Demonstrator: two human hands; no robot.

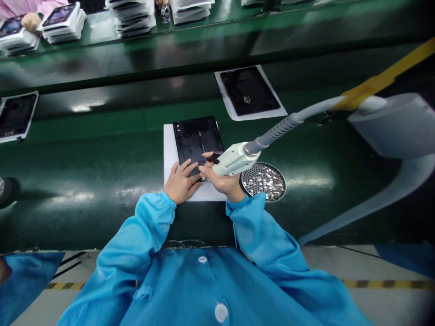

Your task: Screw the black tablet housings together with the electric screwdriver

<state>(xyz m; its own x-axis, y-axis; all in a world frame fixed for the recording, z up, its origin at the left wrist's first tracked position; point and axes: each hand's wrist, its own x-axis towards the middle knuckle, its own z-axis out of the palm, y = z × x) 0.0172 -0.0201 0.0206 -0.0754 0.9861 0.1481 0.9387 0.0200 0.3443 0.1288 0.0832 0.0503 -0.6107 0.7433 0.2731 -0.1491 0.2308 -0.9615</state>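
Observation:
A black tablet-like panel [194,139] lies on a white sheet [170,149] in front of me. My left hand [181,183] rests on the lower left of the panel and sheet, its fingers spread and laid flat. Closed round a pale green hand tool [234,160] with a ribbed hose is my right hand [220,180], over the panel's lower right. The tool's black front end sits by my fingers; its tip is hidden. Just right of that wrist, a round dish [263,181] holds many small shiny metal pieces.
Another black panel [249,88] lies on white sheeting further back, with a third [16,115] at far left. A grey hose [374,206] and yellow strap [384,79] cross the right side. Stacks of white-wrapped items [132,16] line the back shelf, where another person's hand [31,21] shows.

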